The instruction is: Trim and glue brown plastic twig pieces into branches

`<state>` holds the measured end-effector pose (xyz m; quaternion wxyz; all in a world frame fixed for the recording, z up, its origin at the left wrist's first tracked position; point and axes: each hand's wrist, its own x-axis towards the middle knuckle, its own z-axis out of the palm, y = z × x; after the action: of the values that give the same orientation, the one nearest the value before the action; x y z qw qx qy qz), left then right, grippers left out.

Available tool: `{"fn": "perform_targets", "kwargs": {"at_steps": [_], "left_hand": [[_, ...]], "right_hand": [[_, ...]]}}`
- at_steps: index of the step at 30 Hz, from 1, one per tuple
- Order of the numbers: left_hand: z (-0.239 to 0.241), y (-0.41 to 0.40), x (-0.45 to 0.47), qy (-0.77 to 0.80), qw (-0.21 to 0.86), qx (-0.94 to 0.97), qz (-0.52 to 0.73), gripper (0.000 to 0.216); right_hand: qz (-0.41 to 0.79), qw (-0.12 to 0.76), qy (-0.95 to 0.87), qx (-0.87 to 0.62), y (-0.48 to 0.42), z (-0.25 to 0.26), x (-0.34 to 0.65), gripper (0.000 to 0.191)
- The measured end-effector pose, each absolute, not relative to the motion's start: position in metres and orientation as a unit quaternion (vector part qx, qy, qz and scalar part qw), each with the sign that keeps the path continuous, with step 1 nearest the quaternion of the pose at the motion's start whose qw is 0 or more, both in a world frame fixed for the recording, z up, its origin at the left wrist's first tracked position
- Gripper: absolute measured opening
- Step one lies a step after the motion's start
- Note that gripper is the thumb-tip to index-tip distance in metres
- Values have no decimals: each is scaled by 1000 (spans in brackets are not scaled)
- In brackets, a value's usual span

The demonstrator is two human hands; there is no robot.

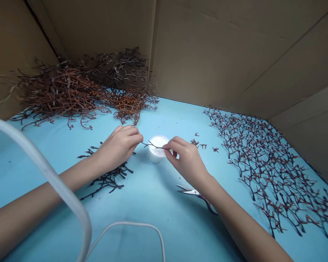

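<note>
Over a small white cup (155, 157), my right hand (187, 158) pinches a thin dark forked twig (157, 147) between thumb and fingertips. My left hand (120, 143) is closed in a pinch on a thin dark end that meets or crosses the forked tips. I cannot tell whether it is the same twig or a second piece. White material fills the cup near its rim. A pile of dark twigs (113, 180) lies under my left wrist, partly hidden by it. Scissors (190, 192) with parted blades lie beside my right forearm, which partly covers their handles.
Many branched dark twigs (262, 160) spread across the blue tabletop (142, 203) at right. Tangled reddish-brown twigs (68, 91) heap up at back left. Small clippings (203, 146) lie beyond my right hand. Cardboard walls (207, 54) enclose the back. A white tube (57, 185) crosses the left foreground.
</note>
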<state>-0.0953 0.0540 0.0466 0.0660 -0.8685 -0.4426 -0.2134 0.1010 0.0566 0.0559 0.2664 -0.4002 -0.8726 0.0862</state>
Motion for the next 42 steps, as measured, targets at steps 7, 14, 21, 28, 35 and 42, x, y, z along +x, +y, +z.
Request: {"fn": "perform_targets", "kwargs": {"at_steps": [7, 14, 21, 28, 35, 42], "left_hand": [[49, 53, -95, -460, 64, -867, -177, 25], [50, 52, -96, -470, 58, -865, -168, 24], [54, 50, -93, -474, 18, -849, -234, 18], [56, 47, -87, -493, -57, -803, -331, 13], [49, 48, -86, -486, -62, -809, -324, 16], [48, 55, -95, -469, -17, -847, -248, 21]], "right_hand": [[86, 238, -878, -407, 55, 56, 99, 16], [90, 234, -874, -416, 56, 57, 97, 16], [46, 311, -857, -409, 57, 60, 100, 16], [18, 326, -849, -416, 58, 67, 105, 16], [42, 312, -858, -407, 60, 64, 107, 15], [76, 273, -873, -397, 58, 55, 102, 18]]}}
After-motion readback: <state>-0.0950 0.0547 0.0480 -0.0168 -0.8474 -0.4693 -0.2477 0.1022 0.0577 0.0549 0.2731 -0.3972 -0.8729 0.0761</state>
